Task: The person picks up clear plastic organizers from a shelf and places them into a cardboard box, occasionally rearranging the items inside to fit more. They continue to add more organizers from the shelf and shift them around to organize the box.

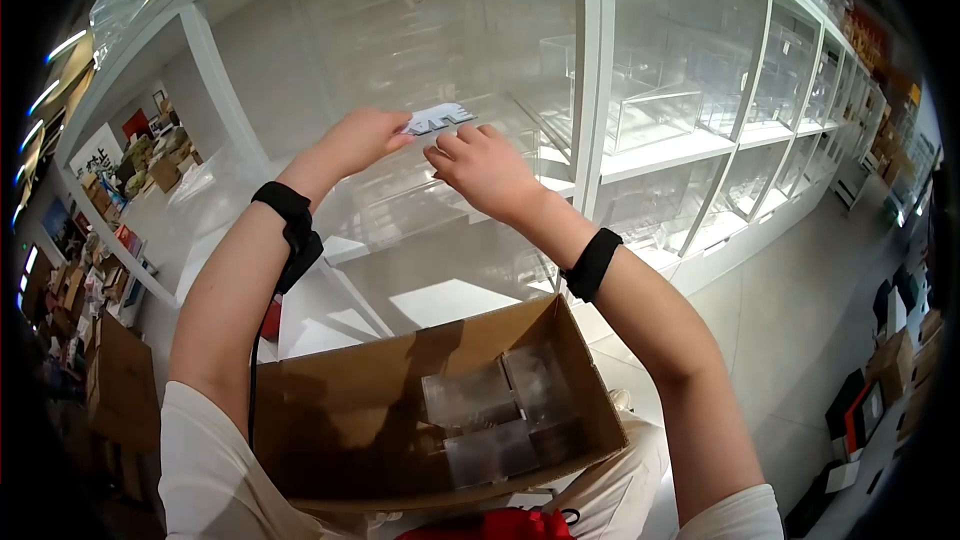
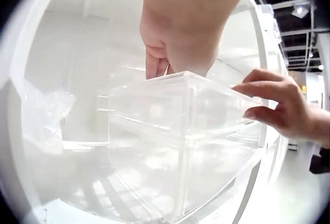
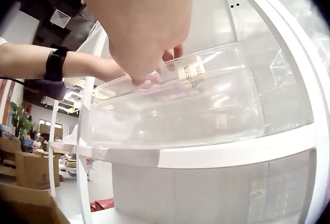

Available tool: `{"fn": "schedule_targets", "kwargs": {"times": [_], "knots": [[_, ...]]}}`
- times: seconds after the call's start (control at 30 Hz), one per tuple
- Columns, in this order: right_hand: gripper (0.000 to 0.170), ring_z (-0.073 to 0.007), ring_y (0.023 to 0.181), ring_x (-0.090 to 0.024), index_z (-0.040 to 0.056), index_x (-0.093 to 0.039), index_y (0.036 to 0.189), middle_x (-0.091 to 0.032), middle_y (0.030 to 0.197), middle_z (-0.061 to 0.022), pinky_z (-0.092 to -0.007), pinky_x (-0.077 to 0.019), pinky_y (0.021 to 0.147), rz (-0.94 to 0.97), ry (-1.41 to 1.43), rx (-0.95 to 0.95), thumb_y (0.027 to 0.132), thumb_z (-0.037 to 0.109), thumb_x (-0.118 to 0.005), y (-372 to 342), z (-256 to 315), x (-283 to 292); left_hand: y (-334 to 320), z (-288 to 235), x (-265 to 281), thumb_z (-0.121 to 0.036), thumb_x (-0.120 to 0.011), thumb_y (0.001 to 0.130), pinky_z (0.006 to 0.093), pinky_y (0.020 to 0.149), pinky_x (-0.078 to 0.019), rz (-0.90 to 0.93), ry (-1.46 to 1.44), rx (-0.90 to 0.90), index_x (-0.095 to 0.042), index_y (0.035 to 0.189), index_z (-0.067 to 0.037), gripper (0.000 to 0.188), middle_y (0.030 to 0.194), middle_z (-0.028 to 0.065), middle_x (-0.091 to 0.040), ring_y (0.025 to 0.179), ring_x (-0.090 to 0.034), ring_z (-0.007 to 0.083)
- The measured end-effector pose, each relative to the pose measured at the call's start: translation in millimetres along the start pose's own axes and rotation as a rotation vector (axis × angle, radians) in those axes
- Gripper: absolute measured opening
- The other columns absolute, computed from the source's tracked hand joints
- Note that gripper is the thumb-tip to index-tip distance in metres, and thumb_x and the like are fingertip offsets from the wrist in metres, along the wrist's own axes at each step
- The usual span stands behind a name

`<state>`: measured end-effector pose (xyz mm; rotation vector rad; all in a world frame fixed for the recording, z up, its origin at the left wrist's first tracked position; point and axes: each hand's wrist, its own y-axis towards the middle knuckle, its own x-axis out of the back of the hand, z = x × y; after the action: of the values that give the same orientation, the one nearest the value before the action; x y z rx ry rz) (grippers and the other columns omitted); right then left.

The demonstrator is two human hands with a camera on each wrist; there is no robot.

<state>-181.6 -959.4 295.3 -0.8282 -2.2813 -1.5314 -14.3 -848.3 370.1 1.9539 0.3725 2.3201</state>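
Both hands are at a stack of clear plastic boxes point(image 3: 234, 103) on a white shelf point(image 3: 216, 153). My left hand point(image 1: 362, 145) grips the upper box's top edge point(image 2: 149, 82), its fingers partly hidden behind the clear wall. At the other end, my right hand point(image 1: 487, 172) holds the same box, fingers above and thumb lower in the left wrist view. A price label point(image 3: 192, 70) sticks to the upper box in the right wrist view. Between the hands, the head view shows a pale, jagged-edged patch point(image 1: 438, 120); the box itself barely shows there.
Below the arms stands an open cardboard box point(image 1: 330, 355) with several clear plastic boxes point(image 1: 470, 395) inside. White posts point(image 1: 592, 70) frame the shelving, and more clear boxes point(image 1: 665, 115) stand on shelves to the right. A crumpled plastic bag point(image 2: 45, 113) lies at left.
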Motion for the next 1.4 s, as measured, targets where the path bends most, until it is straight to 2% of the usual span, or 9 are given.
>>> {"fn": "schedule_targets", "kwargs": {"times": [0.13,0.23,0.33,0.67,0.8,1.0,1.23,1.33,1.4], "knots": [[0.014,-0.0187,0.081,-0.051,0.0114,-0.059,0.087,-0.05,0.083,-0.0011,-0.0315,-0.04,0.067,0.011,0.074,0.005,0.076,0.02,-0.059,-6,8,18,-6,0,4,-0.015,-0.05,0.085,0.0479,0.062,-0.0415,-0.172,0.111,-0.01,-0.053,0.095,-0.001,0.018,0.081,0.0195,-0.06,0.072,-0.055,0.0407],[0.022,-0.0189,0.082,-0.049,0.0108,-0.059,0.094,-0.049,0.084,-0.001,-0.0327,-0.0393,0.068,0.007,0.048,-0.007,0.075,0.022,-0.061,-15,19,35,-11,11,8,-0.016,-0.044,0.089,0.0412,0.062,-0.0473,-0.378,-0.023,0.139,-0.053,0.098,-0.002,0.019,0.084,0.0172,-0.062,0.07,-0.06,0.0337],[0.035,-0.0208,0.089,-0.048,0.0103,-0.056,0.105,-0.05,0.091,-0.0029,-0.0358,-0.039,0.076,0.053,0.002,-0.044,0.075,0.025,-0.063,-21,23,38,-27,7,14,-0.015,-0.039,0.092,0.0318,0.062,-0.0526,-0.542,-0.71,0.36,-0.053,0.096,0.001,0.022,0.079,0.0129,-0.061,0.068,-0.063,0.0218],[0.072,-0.0299,0.126,-0.03,0.0106,-0.025,0.139,-0.024,0.142,-0.0142,-0.0579,-0.018,0.102,0.235,-0.193,-0.107,0.075,0.022,-0.058,-42,42,32,-108,-24,35,-0.019,-0.031,0.096,0.0255,0.073,-0.0536,-0.413,-1.287,0.608,-0.049,0.107,0.0,0.029,0.097,0.0107,-0.06,0.077,-0.062,0.0162],[0.068,-0.0305,0.123,-0.033,0.0087,-0.027,0.137,-0.035,0.132,-0.0158,-0.0559,-0.0213,0.101,0.256,-0.23,-0.138,0.075,0.013,-0.053,-33,43,31,-159,-39,32,-0.022,-0.033,0.095,0.0249,0.068,-0.0524,-0.449,-1.482,0.694,-0.049,0.107,0.0,0.029,0.097,0.011,-0.06,0.077,-0.062,0.0168],[0.1,-0.0323,0.121,-0.033,0.0088,-0.025,0.137,-0.036,0.129,-0.016,-0.0554,-0.0228,0.1,0.21,-0.047,-0.193,0.053,0.025,-0.077,-50,26,75,-212,-59,5,-0.022,-0.034,0.094,0.0261,0.066,-0.0502,-0.317,-1.679,0.825,-0.052,0.104,-0.002,0.029,0.095,0.0097,-0.062,0.074,-0.06,0.0177],[0.105,-0.0345,0.117,-0.037,0.0077,-0.027,0.133,-0.036,0.128,-0.0165,-0.0544,-0.0239,0.099,0.021,0.009,-0.134,0.044,0.025,-0.08,-100,21,145,-152,-46,-64,-0.02,-0.031,0.096,0.0313,0.073,-0.0503,-0.349,-1.874,0.648,-0.051,0.106,0.001,0.031,0.095,0.0109,-0.062,0.082,-0.06,0.0194],[0.101,-0.0357,0.117,-0.037,0.0075,-0.03,0.131,-0.038,0.127,-0.0171,-0.0536,-0.0265,0.097,0.004,0.049,-0.095,0.045,0.022,-0.08,-125,31,175,-107,-24,-101,-0.021,-0.036,0.096,0.0285,0.077,-0.051,-0.553,-2.078,0.81,-0.049,0.109,0.004,0.031,0.104,0.0122,-0.059,0.088,-0.06,0.0223],[0.098,-0.0359,0.116,-0.039,0.0075,-0.031,0.131,-0.039,0.127,-0.017,-0.0527,-0.0285,0.095,0.076,0.068,-0.067,0.047,0.022,-0.079,-137,42,198,-107,-22,-86,-0.031,-0.036,0.095,0.03,0.079,-0.0493,-0.125,-1.234,0.684,-0.047,0.115,0.002,0.04,0.108,0.0111,-0.057,0.089,-0.058,0.0224]]}}
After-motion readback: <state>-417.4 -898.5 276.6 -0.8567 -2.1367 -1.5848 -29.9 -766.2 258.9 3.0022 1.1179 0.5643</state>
